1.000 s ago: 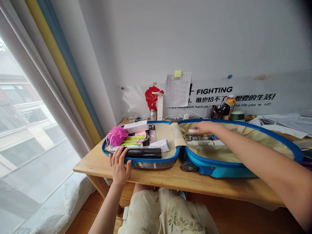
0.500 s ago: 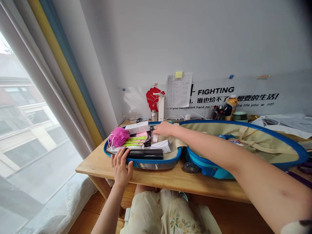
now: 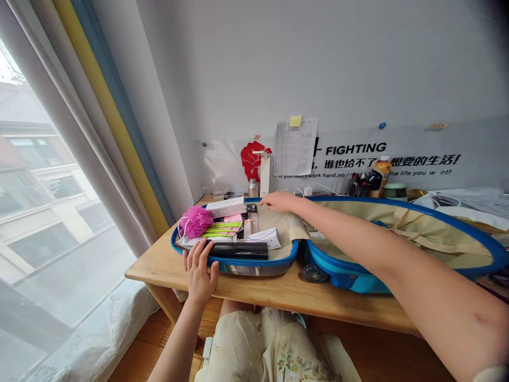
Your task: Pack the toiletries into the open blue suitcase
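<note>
My left hand (image 3: 201,273) lies over the near rim of the open suitcase (image 3: 274,271), fingers stretched across the end of a black cylindrical thing (image 3: 240,250). Above the far part of the same half, my right hand (image 3: 279,201) hovers with fingers extended left and nothing visible in them; some fingers are hidden. Packed beside the hands are a pink bath puff (image 3: 196,222), a long white box (image 3: 226,207), yellow-green strips (image 3: 222,229), a small white box (image 3: 267,237) and a small pale pink and white item (image 3: 247,228).
The suitcase's other half (image 3: 437,212), with beige lining and straps, spreads to the right on the wooden table (image 3: 159,265). Behind it stand an orange bottle (image 3: 382,175), a green-lidded jar (image 3: 394,190), a small metal bottle (image 3: 253,188) and a white upright stand (image 3: 264,175).
My right hand has lifted off the small pale pink and white item and moved slightly right. The item stays among the packed things. My left hand keeps its place on the suitcase.
</note>
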`<move>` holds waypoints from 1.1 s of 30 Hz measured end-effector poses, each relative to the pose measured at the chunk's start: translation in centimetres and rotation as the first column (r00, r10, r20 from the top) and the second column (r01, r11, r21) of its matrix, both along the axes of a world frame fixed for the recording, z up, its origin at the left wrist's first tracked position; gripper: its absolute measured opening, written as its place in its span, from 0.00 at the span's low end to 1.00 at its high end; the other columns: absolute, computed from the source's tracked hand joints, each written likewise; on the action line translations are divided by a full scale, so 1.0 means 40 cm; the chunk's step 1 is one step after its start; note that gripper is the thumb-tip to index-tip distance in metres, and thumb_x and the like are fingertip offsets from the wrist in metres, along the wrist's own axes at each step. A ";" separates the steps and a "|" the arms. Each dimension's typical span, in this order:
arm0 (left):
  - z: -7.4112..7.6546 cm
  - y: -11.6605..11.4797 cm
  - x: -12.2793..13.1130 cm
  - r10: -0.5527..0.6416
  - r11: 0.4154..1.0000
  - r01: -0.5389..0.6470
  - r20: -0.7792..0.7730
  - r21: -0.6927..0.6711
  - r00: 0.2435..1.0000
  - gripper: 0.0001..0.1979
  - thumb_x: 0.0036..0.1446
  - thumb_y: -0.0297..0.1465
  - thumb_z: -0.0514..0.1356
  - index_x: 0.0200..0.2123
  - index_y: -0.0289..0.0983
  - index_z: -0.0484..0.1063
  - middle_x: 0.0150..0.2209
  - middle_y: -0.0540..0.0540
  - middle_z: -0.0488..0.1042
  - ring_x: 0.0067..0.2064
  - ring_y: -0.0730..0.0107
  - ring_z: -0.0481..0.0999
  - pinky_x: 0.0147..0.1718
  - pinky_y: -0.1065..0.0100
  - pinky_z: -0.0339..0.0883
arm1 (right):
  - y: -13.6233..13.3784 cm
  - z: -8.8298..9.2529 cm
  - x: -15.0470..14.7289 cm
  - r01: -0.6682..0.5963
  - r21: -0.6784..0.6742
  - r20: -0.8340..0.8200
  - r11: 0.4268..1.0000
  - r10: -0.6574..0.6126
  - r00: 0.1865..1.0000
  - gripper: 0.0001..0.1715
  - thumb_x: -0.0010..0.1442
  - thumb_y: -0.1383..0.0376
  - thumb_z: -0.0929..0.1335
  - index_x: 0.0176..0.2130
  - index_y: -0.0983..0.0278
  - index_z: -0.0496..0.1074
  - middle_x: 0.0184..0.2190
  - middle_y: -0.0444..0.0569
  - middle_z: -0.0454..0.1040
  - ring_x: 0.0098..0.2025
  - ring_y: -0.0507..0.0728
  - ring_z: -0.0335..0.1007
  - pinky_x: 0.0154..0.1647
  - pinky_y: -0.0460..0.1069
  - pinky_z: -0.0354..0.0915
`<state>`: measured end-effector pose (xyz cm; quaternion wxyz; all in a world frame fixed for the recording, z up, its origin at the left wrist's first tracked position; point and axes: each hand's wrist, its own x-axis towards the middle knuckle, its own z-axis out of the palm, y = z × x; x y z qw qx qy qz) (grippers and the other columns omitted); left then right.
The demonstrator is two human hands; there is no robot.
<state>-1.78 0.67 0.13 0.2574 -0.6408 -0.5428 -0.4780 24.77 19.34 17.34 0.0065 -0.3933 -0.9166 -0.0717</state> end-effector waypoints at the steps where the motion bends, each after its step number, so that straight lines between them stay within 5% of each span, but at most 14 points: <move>1: 0.000 0.000 0.000 -0.003 1.000 0.003 -0.006 0.010 1.000 0.24 0.68 0.41 0.47 0.61 0.38 0.66 0.59 0.37 0.69 0.64 0.55 0.63 0.67 0.52 0.39 | 0.011 0.011 0.034 0.040 0.001 -0.020 0.999 -0.040 0.999 0.24 0.61 0.67 0.62 0.54 0.56 0.74 0.54 0.48 0.75 0.51 0.58 0.72 0.41 0.47 0.62; 5: 0.001 0.000 0.000 -0.012 1.000 0.013 -0.011 0.021 1.000 0.24 0.68 0.41 0.47 0.61 0.38 0.66 0.60 0.37 0.69 0.64 0.55 0.62 0.67 0.52 0.40 | 0.044 0.030 0.190 0.220 -0.034 -0.066 0.975 -0.222 0.973 0.21 0.60 0.63 0.63 0.51 0.58 0.76 0.51 0.50 0.77 0.49 0.59 0.72 0.43 0.49 0.63; 10: 0.000 0.000 0.000 -0.006 1.000 0.006 0.011 -0.007 1.000 0.25 0.67 0.42 0.47 0.61 0.38 0.65 0.60 0.36 0.68 0.65 0.54 0.61 0.67 0.51 0.39 | 0.047 -0.020 0.356 0.365 -0.247 0.035 0.898 -0.368 0.929 0.09 0.48 0.64 0.73 0.34 0.60 0.80 0.37 0.51 0.80 0.40 0.60 0.75 0.40 0.51 0.66; 19: 0.000 -0.002 0.000 0.008 1.000 -0.007 0.017 -0.009 1.000 0.25 0.68 0.43 0.45 0.61 0.39 0.66 0.60 0.37 0.69 0.64 0.54 0.62 0.67 0.51 0.39 | 0.015 -0.116 0.469 0.488 -0.457 0.148 0.743 -0.478 0.866 0.17 0.35 0.70 0.78 0.30 0.62 0.78 0.33 0.54 0.77 0.40 0.66 0.74 0.44 0.59 0.68; 27: 0.005 -0.004 0.003 -0.005 1.000 0.005 0.009 0.015 1.000 0.24 0.68 0.42 0.46 0.60 0.39 0.66 0.59 0.37 0.70 0.63 0.54 0.63 0.67 0.52 0.39 | 0.009 -0.137 0.490 0.480 -0.366 0.116 0.797 -0.473 0.873 0.10 0.41 0.65 0.76 0.28 0.61 0.77 0.31 0.51 0.78 0.34 0.61 0.74 0.36 0.53 0.68; 33: -0.001 0.000 -0.003 -0.002 1.000 0.002 0.010 0.001 1.000 0.24 0.67 0.41 0.47 0.61 0.38 0.66 0.60 0.37 0.68 0.64 0.54 0.62 0.67 0.52 0.39 | 0.044 -0.151 0.465 0.413 -0.141 0.013 0.900 -0.416 0.909 0.20 0.48 0.67 0.71 0.43 0.61 0.78 0.47 0.56 0.77 0.46 0.64 0.74 0.44 0.54 0.67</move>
